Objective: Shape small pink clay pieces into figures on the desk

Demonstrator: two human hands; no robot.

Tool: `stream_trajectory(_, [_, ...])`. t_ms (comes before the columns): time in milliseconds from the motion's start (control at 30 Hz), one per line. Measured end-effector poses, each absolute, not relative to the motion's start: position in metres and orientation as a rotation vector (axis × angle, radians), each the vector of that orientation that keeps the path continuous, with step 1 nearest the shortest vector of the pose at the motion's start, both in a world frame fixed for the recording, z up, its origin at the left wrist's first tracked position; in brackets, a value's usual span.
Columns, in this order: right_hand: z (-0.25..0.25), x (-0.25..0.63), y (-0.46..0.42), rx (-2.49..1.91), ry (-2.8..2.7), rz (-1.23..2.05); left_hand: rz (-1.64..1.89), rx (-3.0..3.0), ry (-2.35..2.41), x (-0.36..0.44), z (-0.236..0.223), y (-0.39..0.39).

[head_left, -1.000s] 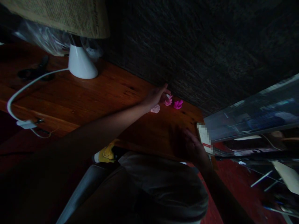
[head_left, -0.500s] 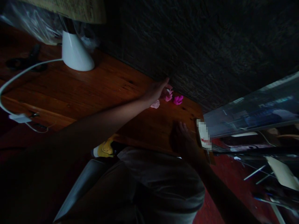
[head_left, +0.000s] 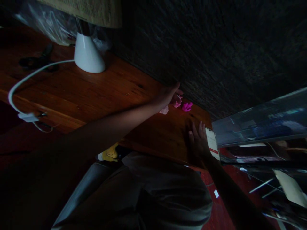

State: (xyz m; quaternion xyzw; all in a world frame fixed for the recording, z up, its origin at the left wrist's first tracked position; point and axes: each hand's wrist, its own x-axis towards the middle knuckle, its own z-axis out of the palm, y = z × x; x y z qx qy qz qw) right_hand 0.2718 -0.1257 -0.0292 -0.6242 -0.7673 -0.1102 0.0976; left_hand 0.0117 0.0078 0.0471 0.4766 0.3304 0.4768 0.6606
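Note:
At the far edge of the wooden desk (head_left: 107, 92), my left hand (head_left: 168, 95) curls over a pink paper-like flower (head_left: 177, 101), its fingers closed on it and partly hidden. Just right of that lies a magenta flower (head_left: 187, 106), apart from the hand. A paler pink flower (head_left: 164, 110) sits below the wrist, partly covered by it. My right hand (head_left: 199, 139) rests on the desk toward its right end with fingers spread, holding nothing. Beside it is a phone (head_left: 211, 142) with a lit white screen.
A white lamp (head_left: 88, 54) with a printed shade stands at the left, its cable (head_left: 26, 80) hanging over the front. Black scissors (head_left: 39, 60) lie beside it, and a clear plastic bag (head_left: 52, 27) behind. A dark wall (head_left: 192, 48) borders the desk's back.
The view has shifted slightly, moving the desk rightward and down. My right hand has moved up beside the phone, its fingers spreading wider. My left hand stays at the pink flower.

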Motion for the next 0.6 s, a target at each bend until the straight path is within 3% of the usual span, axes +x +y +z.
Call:
stream_trajectory(367, [-0.021,0.248,-0.19,-1.699,-2.439,-0.336,1.091,1.095,0.744,0.013,0.038,0.012])
stream_trajectory(600, [-0.027,0.239,-0.193,-1.825,-2.344,-0.348,1.068,1.07,0.734,0.013,0.039,0.01])
